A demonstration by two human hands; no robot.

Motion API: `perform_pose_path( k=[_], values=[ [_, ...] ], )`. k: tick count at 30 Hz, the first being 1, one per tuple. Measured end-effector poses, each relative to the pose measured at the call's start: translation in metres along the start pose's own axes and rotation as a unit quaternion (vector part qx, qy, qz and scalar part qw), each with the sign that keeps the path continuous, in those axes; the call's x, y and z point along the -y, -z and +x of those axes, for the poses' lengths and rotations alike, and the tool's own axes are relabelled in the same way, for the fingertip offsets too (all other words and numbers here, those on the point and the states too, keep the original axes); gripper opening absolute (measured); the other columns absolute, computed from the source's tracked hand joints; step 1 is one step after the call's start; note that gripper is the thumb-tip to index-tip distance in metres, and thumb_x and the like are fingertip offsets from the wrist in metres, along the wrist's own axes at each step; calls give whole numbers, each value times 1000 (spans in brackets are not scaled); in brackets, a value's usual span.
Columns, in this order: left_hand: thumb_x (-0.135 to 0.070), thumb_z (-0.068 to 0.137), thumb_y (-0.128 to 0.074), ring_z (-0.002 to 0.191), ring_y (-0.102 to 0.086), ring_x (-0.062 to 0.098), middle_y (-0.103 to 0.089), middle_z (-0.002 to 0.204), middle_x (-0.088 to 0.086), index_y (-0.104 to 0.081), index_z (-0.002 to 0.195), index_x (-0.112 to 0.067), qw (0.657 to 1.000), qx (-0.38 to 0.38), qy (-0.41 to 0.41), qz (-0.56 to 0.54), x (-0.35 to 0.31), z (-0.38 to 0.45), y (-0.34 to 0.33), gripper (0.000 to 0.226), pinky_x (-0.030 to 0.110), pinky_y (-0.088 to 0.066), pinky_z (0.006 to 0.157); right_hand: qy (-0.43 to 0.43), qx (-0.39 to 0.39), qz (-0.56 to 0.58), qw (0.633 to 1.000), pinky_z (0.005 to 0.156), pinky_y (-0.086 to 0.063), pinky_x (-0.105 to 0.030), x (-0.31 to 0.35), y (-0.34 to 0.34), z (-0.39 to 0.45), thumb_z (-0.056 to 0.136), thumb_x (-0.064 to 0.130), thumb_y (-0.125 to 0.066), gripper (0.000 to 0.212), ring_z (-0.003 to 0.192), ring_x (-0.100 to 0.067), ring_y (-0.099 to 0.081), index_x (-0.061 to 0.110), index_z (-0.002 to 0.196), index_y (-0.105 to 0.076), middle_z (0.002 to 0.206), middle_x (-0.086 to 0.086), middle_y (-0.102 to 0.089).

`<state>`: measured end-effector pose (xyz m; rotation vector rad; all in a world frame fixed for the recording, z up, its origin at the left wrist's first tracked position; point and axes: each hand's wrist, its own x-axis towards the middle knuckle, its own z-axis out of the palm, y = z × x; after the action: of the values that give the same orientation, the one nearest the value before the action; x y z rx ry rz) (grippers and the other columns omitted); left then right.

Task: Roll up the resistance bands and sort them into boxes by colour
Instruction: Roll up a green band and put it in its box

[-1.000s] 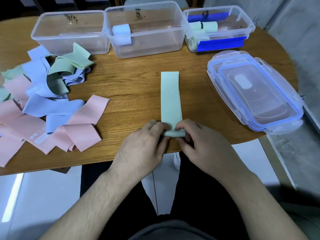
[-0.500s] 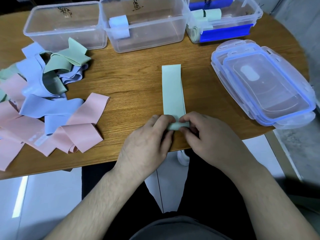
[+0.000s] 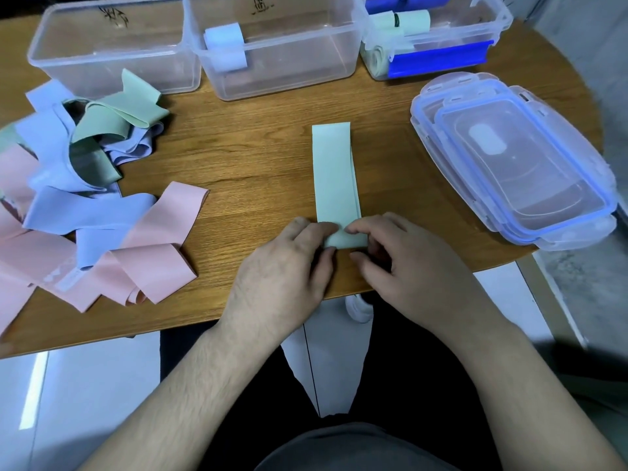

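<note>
Both hands pinch the rolled near end of the pale green flat rubber resistance band (image 3: 334,171): the left hand (image 3: 285,266) holds the roll's left end with curled fingers, the right hand (image 3: 407,263) its right end. Beyond the grip, the unrolled length lies flat on the brown wooden table (image 3: 258,158). Far beyond stand three clear plastic boxes (image 3: 278,76). Left of the grip lies a loose heap of pink, blue and green bands (image 3: 85,212); to its right, stacked clear lids with blue rims (image 3: 516,164).
</note>
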<state>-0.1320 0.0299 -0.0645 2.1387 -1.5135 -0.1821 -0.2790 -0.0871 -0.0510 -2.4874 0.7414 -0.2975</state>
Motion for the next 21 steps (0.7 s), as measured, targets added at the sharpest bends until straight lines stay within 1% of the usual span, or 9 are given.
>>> perform_pose_path(
  k=[3,5,9,11,13,16,19,21],
  values=[
    [-44,92,-45,85,-67,25,-57,110,-10,-50,130,-32,1000,11,-6,1,0,1,2,40,38,-56,61,-6,4,-7,1000,61,-32,-9,1,1,3,90,25,-65,30,76,-3,-40,29,120,-59,89,16,-47],
    [-42,91,-51,84,-67,25,-56,111,-11,-47,128,-34,1000,13,-6,7,0,2,3,38,38,-55,59,-9,12,-13,1000,62,-33,-10,1,1,5,91,26,-64,32,76,-3,-42,30,122,-58,90,16,-47],
    [-41,89,-56,76,-66,27,-58,109,-8,-53,123,-29,999,11,-8,31,-2,4,2,36,36,-52,54,-8,21,-20,1000,62,-32,-10,4,1,10,92,27,-63,32,76,-5,-42,29,123,-57,91,15,-48],
    [-39,88,-57,73,-66,27,-60,107,-6,-56,119,-24,999,2,-12,30,-3,6,1,34,34,-50,53,-6,22,-28,999,62,-33,-15,5,1,11,91,27,-63,31,79,-8,-46,26,122,-57,93,12,-50],
    [-37,88,-58,73,-65,28,-61,105,-3,-58,116,-21,1000,-6,-12,19,-2,8,-2,33,37,-53,55,-5,22,-36,999,66,-35,-25,8,0,12,92,26,-62,31,84,-13,-52,23,122,-56,95,9,-51],
    [-30,89,-64,78,-65,28,-61,107,-1,-59,115,-19,1000,-7,-3,1,-1,11,-4,29,38,-52,63,-11,21,-32,999,69,-32,-24,8,-1,15,93,26,-61,31,88,-15,-54,22,123,-55,98,8,-50],
    [-31,93,-59,81,-65,26,-62,105,-1,-61,113,-18,1000,-12,-11,-7,0,13,-3,24,37,-52,66,-9,29,-25,999,71,-30,-20,5,1,15,95,26,-59,30,92,-15,-55,22,125,-56,100,11,-48],
    [-38,94,-51,81,-65,25,-61,102,-2,-62,113,-19,1000,-13,-20,-7,-1,11,0,29,38,-53,64,3,25,-30,999,72,-30,-20,4,2,12,95,24,-60,29,94,-16,-56,21,124,-57,105,7,-56]
  ],
)
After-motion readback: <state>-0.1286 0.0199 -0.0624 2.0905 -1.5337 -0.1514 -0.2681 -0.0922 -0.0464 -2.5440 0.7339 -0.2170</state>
